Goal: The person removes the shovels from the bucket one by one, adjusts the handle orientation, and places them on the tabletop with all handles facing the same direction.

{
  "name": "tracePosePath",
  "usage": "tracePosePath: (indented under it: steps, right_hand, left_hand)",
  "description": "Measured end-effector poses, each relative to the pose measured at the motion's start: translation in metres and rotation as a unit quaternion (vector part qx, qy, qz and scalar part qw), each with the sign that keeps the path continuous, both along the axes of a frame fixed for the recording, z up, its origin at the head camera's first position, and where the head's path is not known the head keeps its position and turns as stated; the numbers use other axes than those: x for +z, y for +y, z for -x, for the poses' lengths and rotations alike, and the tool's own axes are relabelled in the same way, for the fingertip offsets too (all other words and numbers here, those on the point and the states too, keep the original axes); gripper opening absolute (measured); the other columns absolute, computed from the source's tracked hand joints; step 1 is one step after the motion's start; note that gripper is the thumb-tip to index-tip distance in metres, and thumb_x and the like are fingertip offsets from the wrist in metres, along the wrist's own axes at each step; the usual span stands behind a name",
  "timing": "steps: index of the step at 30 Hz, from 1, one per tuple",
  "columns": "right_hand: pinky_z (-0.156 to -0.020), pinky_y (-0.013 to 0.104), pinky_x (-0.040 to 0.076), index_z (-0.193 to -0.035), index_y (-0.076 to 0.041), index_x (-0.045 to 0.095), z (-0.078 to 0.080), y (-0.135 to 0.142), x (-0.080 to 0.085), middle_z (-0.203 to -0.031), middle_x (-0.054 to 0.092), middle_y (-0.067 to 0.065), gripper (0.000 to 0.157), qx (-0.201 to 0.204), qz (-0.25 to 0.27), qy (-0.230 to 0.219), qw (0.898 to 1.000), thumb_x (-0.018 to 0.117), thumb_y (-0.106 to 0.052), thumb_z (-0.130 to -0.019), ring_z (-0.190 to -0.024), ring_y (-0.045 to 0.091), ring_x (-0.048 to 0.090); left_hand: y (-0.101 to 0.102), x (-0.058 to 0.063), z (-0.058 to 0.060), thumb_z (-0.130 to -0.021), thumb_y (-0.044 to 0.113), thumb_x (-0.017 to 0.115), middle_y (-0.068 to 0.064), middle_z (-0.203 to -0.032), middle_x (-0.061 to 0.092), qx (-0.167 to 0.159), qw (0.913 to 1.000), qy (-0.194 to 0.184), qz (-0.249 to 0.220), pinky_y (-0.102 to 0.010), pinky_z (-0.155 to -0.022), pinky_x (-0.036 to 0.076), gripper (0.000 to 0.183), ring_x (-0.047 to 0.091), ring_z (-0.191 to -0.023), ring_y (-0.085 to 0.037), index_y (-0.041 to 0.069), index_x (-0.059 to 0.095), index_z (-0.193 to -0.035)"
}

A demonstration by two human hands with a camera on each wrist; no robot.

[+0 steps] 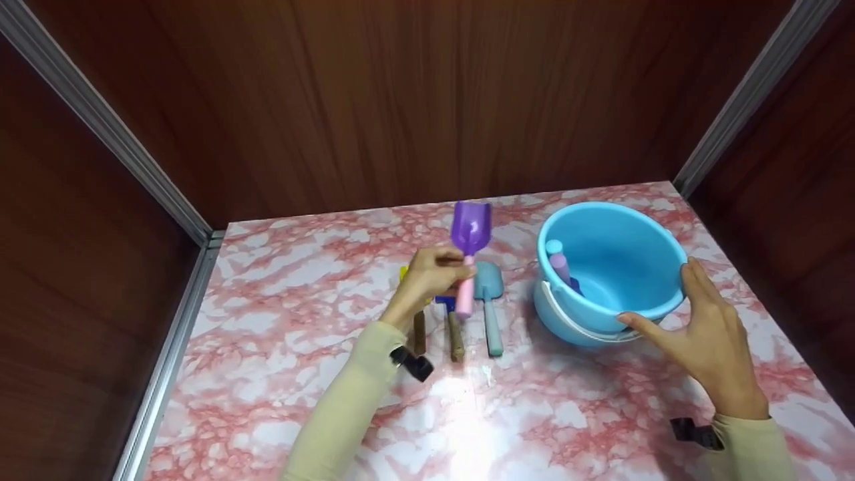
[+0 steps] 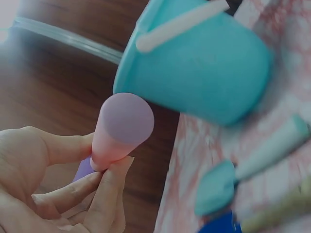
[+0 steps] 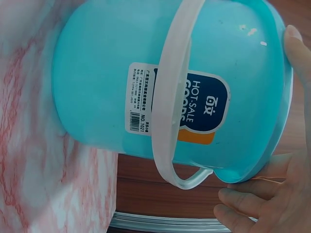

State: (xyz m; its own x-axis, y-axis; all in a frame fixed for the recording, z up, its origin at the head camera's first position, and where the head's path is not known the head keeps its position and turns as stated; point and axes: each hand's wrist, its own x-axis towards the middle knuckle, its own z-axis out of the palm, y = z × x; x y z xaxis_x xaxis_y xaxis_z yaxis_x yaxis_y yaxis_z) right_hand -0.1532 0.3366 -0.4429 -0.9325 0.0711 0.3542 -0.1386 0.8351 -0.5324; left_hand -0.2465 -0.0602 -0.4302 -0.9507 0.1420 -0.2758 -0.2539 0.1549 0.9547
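Observation:
My left hand pinches the pink handle of a small toy shovel, raised above the table with its purple scoop pointing away. In the left wrist view, the handle's round end faces the camera between thumb and fingers. My right hand holds the rim of a light blue bucket, thumb at the front and fingers at the right side. The bucket stands on the table with its white handle hanging down. Inside it, pieces with purple and light blue handle ends lean against the left wall.
Below my left hand lie a teal shovel, a blue-headed tool with a tan handle, and a brown-handled tool near a partly hidden yellow piece. The marbled table is bordered by dark wooden panels.

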Motion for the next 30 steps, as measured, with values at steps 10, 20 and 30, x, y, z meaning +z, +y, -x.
tracePosePath:
  steps: [10,20,30]
  right_hand:
    - [-0.095,0.085,0.035,-0.169,-0.012,0.029,-0.003,0.0,-0.001,-0.171,0.03,0.029,0.122,0.004,0.0,-0.009,1.0,0.096,-0.052,-0.075,-0.14,0.068,0.042]
    - [-0.096,0.085,0.034,-0.17,-0.013,0.028,0.0,0.0,0.001,-0.172,0.028,0.029,0.122,0.003,0.0,-0.012,1.0,0.095,-0.053,-0.076,-0.142,0.067,0.04]
    - [-0.096,0.085,0.032,-0.17,-0.012,0.027,0.0,0.001,0.001,-0.172,0.026,0.029,0.123,0.002,0.0,-0.019,1.0,0.095,-0.054,-0.076,-0.143,0.068,0.038]
  left_hand:
    - [-0.047,-0.041,-0.015,-0.095,0.009,0.079,-0.015,-0.117,0.073,0.045,0.9987,-0.001,0.023,-0.033,-0.081,0.064,0.033,0.074,-0.093,-0.021,0.0,0.072,-0.126]
    - [-0.071,-0.067,-0.014,-0.092,0.001,0.076,-0.022,-0.12,0.075,0.11,0.9931,-0.01,0.041,-0.034,-0.079,0.065,0.041,0.075,-0.094,-0.024,-0.006,0.069,-0.132]
    - [-0.094,-0.082,-0.017,-0.09,0.006,0.079,-0.021,-0.116,0.076,0.143,0.9833,-0.004,0.113,-0.034,-0.087,0.062,0.038,0.075,-0.099,-0.027,-0.006,0.071,-0.125]
